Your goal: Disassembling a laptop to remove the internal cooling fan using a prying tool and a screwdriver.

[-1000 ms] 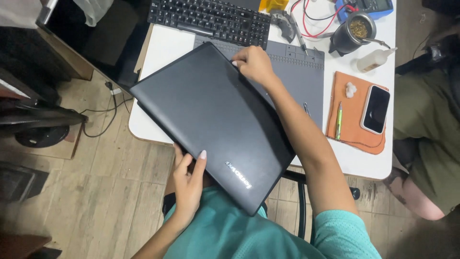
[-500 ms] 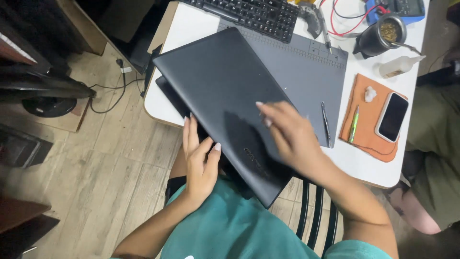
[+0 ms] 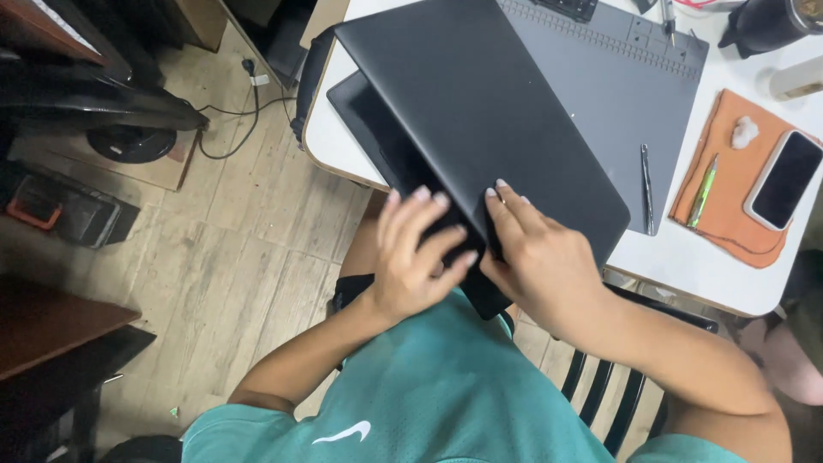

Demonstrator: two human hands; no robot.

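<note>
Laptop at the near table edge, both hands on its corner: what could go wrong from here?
1. The laptop overhangs the white table toward the lap; with the left hand and right hand only at its near corner, it might tip or slide off.
2. The panels look parted at the left edge, so fingers could get pinched if they close.
3. Swinging it right could knock the tweezers on the grey mat.

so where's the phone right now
In the head view the phone lies face up at the far right of the white table, on the orange pad, just right of the green pen.
</note>
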